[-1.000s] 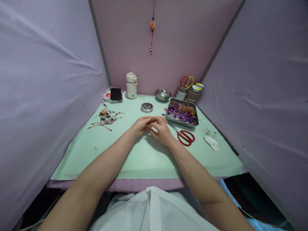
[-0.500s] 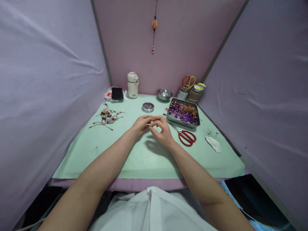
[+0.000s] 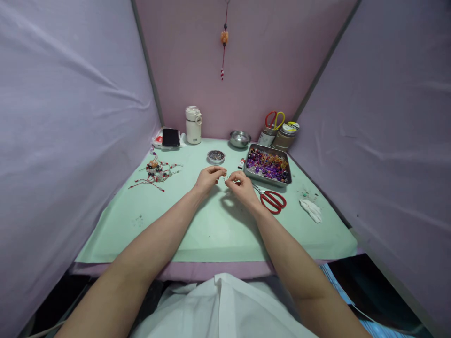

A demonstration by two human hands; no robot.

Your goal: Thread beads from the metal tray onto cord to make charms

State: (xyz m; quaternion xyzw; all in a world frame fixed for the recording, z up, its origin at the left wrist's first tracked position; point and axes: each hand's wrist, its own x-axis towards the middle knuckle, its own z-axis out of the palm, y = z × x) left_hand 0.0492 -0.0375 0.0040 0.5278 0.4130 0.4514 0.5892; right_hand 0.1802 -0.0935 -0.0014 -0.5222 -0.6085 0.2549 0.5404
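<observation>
My left hand and my right hand face each other above the middle of the table. Between them runs a thin cord, too fine to make out well. Thumb and fingertips of the left hand pinch it from one side, and those of the right hand pinch it from the other. Close to my right hand lie red-handled scissors, blades pointing toward the hand. Just beyond the hands sits a small round clear container of tiny dark pieces.
A metal tray of purple and orange beads stands at right, behind it a steel bowl and jars. Beaded strings lie left, near a white bottle and a phone. A white cloth is far right.
My hands, which were touching at the fingertips, have drawn slightly apart. The thin cord now shows between them, and my right hand's fingers have closed more tightly.
</observation>
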